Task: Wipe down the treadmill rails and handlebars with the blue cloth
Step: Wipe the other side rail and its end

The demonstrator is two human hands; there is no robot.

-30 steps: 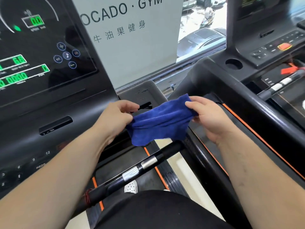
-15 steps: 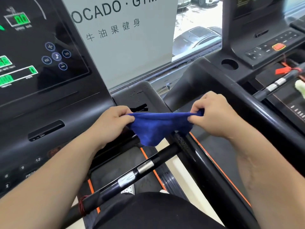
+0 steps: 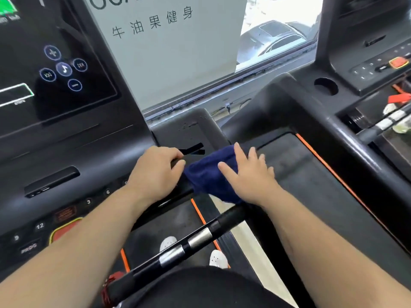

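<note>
Blue cloth pressed on the treadmill rail at frame centre.

Nearest, at the bottom, the handlebar (image 3: 191, 241) with 2 silver bands is cut off by the lower left edge and by a dark garment. Above it, the blue cloth (image 3: 209, 174) is draped over the rail (image 3: 284, 258), its long axis running lower left to upper right; its lower edge is hidden by the right hand (image 3: 249, 174), laid flat with fingers spread. The left hand (image 3: 158, 170) is curled, pinching the cloth's left end. Farther, the console (image 3: 66, 121) is cropped at upper left.
</note>
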